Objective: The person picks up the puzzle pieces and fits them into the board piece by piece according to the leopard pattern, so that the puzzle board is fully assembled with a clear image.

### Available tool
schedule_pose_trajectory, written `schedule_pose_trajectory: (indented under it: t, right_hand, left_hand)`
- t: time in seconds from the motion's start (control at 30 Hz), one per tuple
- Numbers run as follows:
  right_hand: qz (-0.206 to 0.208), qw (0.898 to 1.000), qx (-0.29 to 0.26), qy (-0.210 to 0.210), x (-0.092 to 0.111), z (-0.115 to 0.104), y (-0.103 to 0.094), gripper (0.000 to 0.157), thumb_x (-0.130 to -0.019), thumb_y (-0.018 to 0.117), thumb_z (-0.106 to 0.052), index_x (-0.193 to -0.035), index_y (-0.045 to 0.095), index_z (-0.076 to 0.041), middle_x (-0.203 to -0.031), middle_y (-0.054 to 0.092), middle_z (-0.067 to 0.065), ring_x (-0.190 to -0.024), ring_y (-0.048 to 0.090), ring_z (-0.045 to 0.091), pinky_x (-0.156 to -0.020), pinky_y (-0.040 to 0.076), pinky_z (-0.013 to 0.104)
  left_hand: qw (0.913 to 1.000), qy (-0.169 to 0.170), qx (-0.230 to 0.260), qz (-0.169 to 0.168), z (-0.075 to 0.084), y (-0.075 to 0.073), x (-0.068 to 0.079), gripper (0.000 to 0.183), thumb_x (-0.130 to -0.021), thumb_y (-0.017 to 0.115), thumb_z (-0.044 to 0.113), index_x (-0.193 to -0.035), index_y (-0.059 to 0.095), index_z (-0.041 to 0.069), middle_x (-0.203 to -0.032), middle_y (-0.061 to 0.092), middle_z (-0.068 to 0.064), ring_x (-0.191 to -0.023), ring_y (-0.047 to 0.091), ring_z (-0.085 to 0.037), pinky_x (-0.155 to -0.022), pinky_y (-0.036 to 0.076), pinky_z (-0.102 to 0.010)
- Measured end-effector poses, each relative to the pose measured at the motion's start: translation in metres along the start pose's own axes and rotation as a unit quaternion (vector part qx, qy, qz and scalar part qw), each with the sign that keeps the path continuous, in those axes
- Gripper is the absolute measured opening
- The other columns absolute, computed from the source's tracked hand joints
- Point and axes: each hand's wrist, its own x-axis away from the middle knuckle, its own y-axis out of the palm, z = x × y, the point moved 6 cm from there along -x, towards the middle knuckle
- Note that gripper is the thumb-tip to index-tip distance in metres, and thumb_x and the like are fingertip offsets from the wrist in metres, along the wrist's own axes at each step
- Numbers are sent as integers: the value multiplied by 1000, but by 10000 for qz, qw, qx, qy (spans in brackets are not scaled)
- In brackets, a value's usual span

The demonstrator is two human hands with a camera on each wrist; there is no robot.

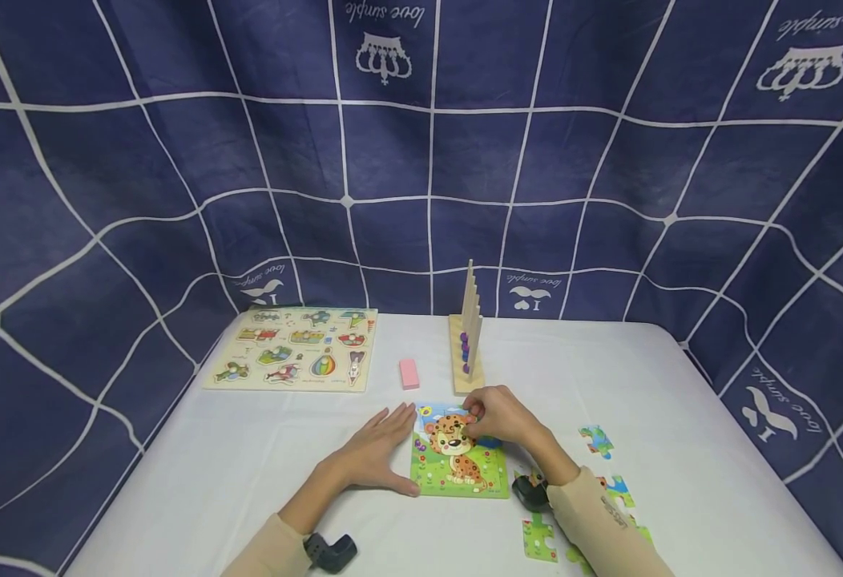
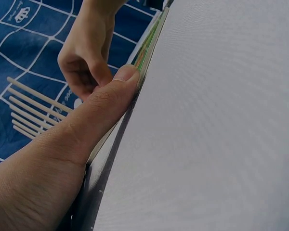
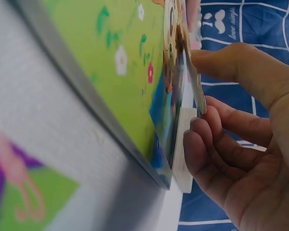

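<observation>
Under our right hand (image 1: 499, 413), pinching a jigsaw piece (image 3: 198, 91), lies the leopard puzzle (image 1: 457, 458); our spread left hand (image 1: 374, 452) touches its edge.

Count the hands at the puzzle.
2: left hand touching the left edge of the puzzle; right hand pinching a piece over its upper right, in the head view. None seem hidden.

The jigsaw board (image 1: 430, 474) lies before the block (image 1: 409, 374) and peg stand (image 1: 473, 344) — shape board (image 1: 320, 385) behind left, loose pieces (image 1: 539, 541) to its right.
</observation>
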Motion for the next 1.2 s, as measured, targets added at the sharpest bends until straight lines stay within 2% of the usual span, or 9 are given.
schedule_pose_trajectory:
  t: [0.53, 0.67, 0.93, 1.2]
  right_hand:
    - [-194, 9998, -1, -24, -6, 3, 8, 31, -68, 83, -19, -95, 72, -8, -73, 63, -8, -67, 53, 6, -63, 47, 19]
    - [-214, 9997, 36, -143, -8, 1, 6, 31, -69, 83, -18, -95, 72, -7, -74, 65, -6, -68, 55, 7, -64, 48, 20]
    - [-342, 9994, -47, -40, -7, 6, 4, 30, -68, 83, -16, -94, 71, -7, -73, 64, -6, -67, 54, 7, -62, 48, 21]
    - [-403, 9989, -35, -223, -7, 2, 5, 28, -68, 83, -17, -92, 71, -8, -72, 64, -8, -66, 55, 6, -61, 48, 20]
  left_hand:
    - [10000, -71, -16, -21, -1, 0, 2, 128, -63, 64, 84, -155, 20, 7, -165, 12, -6, -153, 11, -21, -126, 10, -44]
    - [10000, -88, -28, -33, -2, 0, 0, 129, -63, 63, 85, -156, 19, 7, -165, 11, -5, -154, 10, -20, -126, 9, -44]
    - [10000, 33, -26, -15, -1, 1, -1, 128, -63, 62, 86, -155, 19, 7, -165, 12, -6, -153, 11, -22, -126, 10, -45]
    - [10000, -6, -8, -24, -2, 1, -1, 129, -63, 62, 86, -156, 18, 8, -165, 12, -5, -153, 11, -21, -126, 10, -44]
